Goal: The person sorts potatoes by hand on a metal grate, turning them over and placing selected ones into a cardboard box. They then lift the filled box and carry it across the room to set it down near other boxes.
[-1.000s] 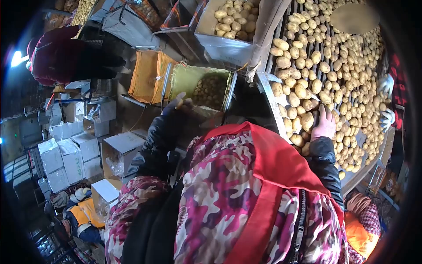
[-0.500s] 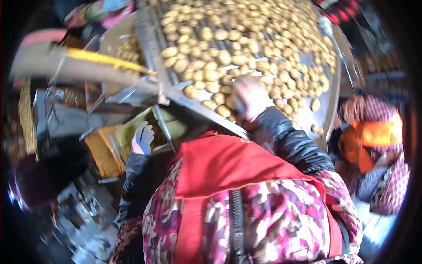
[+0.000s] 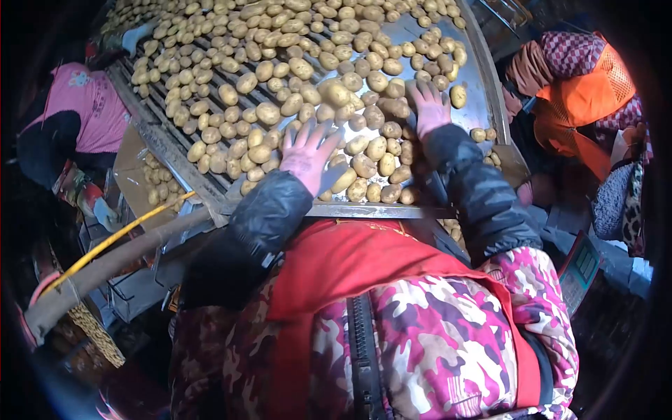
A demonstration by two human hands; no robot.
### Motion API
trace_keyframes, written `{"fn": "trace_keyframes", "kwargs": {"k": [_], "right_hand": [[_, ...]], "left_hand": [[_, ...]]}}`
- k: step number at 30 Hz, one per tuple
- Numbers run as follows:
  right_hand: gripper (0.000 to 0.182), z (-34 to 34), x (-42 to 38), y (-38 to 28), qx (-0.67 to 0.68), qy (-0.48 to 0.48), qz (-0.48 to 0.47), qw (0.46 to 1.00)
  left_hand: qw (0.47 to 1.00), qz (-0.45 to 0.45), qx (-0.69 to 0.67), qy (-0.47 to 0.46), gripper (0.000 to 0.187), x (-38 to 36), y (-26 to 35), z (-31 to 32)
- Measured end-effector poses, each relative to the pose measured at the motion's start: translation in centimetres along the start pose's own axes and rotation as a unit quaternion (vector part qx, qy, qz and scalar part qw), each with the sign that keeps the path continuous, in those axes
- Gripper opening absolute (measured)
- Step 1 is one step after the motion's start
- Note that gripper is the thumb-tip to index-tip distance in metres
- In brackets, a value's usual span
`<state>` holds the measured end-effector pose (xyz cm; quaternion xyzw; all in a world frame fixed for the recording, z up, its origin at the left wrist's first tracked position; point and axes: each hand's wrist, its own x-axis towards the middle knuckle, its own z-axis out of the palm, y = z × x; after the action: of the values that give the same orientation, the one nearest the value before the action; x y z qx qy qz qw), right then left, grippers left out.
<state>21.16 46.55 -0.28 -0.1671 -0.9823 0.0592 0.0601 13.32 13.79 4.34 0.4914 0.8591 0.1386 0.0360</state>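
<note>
Many potatoes [image 3: 378,147] lie loose on a sorting table [image 3: 483,77] with dark slats and a shiny metal end. My left hand [image 3: 306,155], in a pink glove with grey fingers, rests among the potatoes near the table's front edge, its fingers spread. Farther right, my right hand [image 3: 430,112], gloved alike, reaches forward with fingers apart at the right side of the pile. Potatoes fill the space between both hands. Neither hand is closed round a potato; some fingertips touch or overlap the potatoes.
A metal rim [image 3: 381,210] runs along the table's front. At left, a grey pipe [image 3: 126,262] with a yellow strip [image 3: 112,241] juts out beside a cardboard box [image 3: 133,171] of potatoes. A person in pink [image 3: 91,108] stands left; another in an orange vest [image 3: 581,105] is at right.
My left hand has come up from beside the table onto the potatoes. My right hand has gone from a blurred reach to lying spread farther forward. The view has turned.
</note>
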Motion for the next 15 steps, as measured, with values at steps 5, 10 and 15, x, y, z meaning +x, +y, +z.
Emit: {"fn": "trace_keyframes", "kwargs": {"k": [5,10,15], "right_hand": [[0.065,-1.2,-6.5,-3.9,0.036,0.018,0.034,0.999],[0.063,-2.6,-9.2,-5.3,0.125,-0.026,-0.045,0.991],[0.048,-4.8,-8.1,-6.4,0.178,0.031,-0.166,0.969]], "left_hand": [[0.991,-0.067,0.098,-0.058,0.071,2.3,-4.6,2.2],[0.958,-0.253,0.133,-0.018,0.064,2.7,-12.3,0.6],[0.938,-0.328,0.072,0.089,0.048,3.3,-14.5,-2.1]]}}
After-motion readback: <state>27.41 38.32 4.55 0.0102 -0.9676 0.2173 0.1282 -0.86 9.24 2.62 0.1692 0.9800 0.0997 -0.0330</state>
